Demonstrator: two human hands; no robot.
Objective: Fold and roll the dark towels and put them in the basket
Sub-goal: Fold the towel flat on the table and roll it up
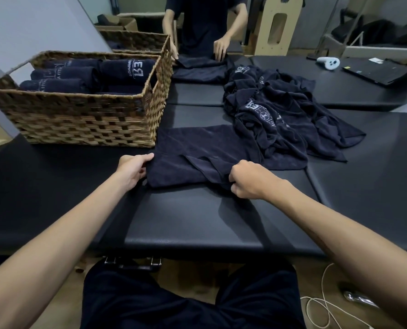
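Note:
A dark navy towel lies folded flat on the black padded table in front of me. My left hand grips its near left corner, thumb on top. My right hand pinches the near right edge, where a loose flap is turned up. A heap of unfolded dark towels with pale printed logos lies just right of it. The woven wicker basket stands at the left and holds several rolled dark towels.
Across the table another person folds a dark towel with both hands. A second wicker basket stands behind the first. At the far right lie a white controller and a black laptop. Cables run over the floor at lower right.

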